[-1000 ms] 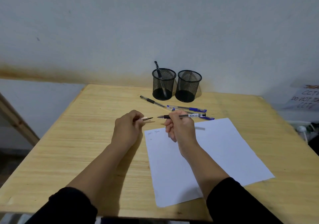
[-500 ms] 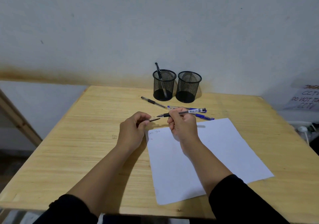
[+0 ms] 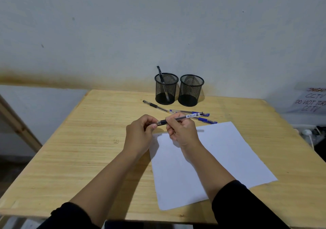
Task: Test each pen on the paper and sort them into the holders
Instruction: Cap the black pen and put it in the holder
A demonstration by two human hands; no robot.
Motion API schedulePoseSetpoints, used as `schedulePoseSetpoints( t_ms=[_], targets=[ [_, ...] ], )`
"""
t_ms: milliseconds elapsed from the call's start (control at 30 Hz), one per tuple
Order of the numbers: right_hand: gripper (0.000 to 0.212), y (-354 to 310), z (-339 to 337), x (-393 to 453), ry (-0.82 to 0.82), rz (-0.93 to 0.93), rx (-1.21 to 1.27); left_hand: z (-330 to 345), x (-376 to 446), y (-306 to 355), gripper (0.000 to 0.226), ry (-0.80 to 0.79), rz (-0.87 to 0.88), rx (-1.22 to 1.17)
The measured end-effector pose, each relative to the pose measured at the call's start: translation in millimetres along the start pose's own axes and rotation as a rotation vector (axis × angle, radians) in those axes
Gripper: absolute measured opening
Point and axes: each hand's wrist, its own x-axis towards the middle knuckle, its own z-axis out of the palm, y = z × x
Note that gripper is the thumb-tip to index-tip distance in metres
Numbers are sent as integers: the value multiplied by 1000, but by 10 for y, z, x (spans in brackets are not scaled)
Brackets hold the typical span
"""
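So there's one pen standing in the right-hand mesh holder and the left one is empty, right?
Not quite: the head view shows the standing pen in the left mesh holder; the right mesh holder is the one with no pen.

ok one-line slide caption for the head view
Both hands, left hand and right hand, hold a pen above the paper.

Worktop [image 3: 88,158]: two holders at the rear, left holder [image 3: 166,88] beside right holder [image 3: 191,90]; one pen [image 3: 161,76] in the left. Loose pens [image 3: 192,114] lie before them. Paper [image 3: 220,158] nearer, right of centre.
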Motion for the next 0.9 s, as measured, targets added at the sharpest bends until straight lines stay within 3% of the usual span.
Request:
schedulePoseSetpoints(
  t_ms=[200, 367, 567, 700, 800, 900],
  targets=[
    [10, -23, -37, -63, -98, -52, -61, -87, -11, 2, 13, -49, 18, 33],
    [12, -189, -236, -16, -250, 17, 126, -299, 169, 20, 14, -29, 52, 107],
    [19, -460, -361, 144, -385, 23, -107, -370, 446, 193, 17, -44, 145, 139],
    [8, -599, -406, 320, -452, -24, -279, -349, 710, 348, 17, -50, 246, 138],
    [17, -664, -379, 521, -408, -32, -316, -289, 961, 500, 24, -27, 292, 70],
    [14, -796, -330, 786, -232, -98, -341, -175, 1207, 608, 38, 34, 261, -20]
  ],
)
